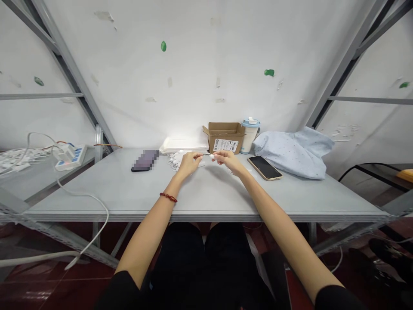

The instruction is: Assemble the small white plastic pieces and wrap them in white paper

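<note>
Both hands meet over the middle of the grey table, fingertips a short gap apart. The fingers of my left hand are pinched together near a thin, dark bit; what they grip is too small to make out. My right hand pinches a small white piece between thumb and fingers. Beside and partly behind my left hand lies a heap of small white items, perhaps tags or cable parts. Something thin and white lies under my right wrist, mostly hidden.
Behind the hands stand an open cardboard box, a stack of white sheets or trays and a lidded cup. A phone and pale blue cloth lie right, a dark phone-like item left. A power strip trails a white cable.
</note>
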Demonstrator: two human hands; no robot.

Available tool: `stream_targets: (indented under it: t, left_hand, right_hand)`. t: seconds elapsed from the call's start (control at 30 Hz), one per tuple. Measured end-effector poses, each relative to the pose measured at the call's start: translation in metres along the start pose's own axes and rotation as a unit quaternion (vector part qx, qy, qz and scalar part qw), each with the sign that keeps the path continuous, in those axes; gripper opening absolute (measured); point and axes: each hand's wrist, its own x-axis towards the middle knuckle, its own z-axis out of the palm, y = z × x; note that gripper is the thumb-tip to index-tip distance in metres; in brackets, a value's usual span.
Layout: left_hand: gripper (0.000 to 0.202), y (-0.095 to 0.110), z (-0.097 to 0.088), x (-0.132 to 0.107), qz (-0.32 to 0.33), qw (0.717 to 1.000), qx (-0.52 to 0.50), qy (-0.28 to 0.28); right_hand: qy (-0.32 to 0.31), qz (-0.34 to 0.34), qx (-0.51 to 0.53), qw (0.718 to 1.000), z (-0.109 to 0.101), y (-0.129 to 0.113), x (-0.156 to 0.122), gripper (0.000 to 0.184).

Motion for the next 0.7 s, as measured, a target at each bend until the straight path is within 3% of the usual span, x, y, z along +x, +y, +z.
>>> stream_targets:
  t: [0.17, 0.37, 0.7]
  left_hand:
    - [0.015, -0.0009, -0.0007, 0.0014, -0.019, 0.998, -0.058, -0.008]
    - [0.019, 0.0005, -0.0009, 0.0007, -0.093, 0.977, -0.19, -0.024]
    - [0.027, 0.0055, -0.005, -0.0015, -0.115, 0.97, -0.208, -0.046]
  right_hand:
    - [-0.01, 0.002, 0.009, 1.0, 0.0019, 0.0001, 0.0, 0.023]
    - [-0.02, -0.008, 0.013, 1.0, 0.0024, 0.0014, -0.0008, 0.024]
    - [-0.034, -0.006, 0.027, 0.999, 0.0036, 0.0004, -0.0017, 0.028]
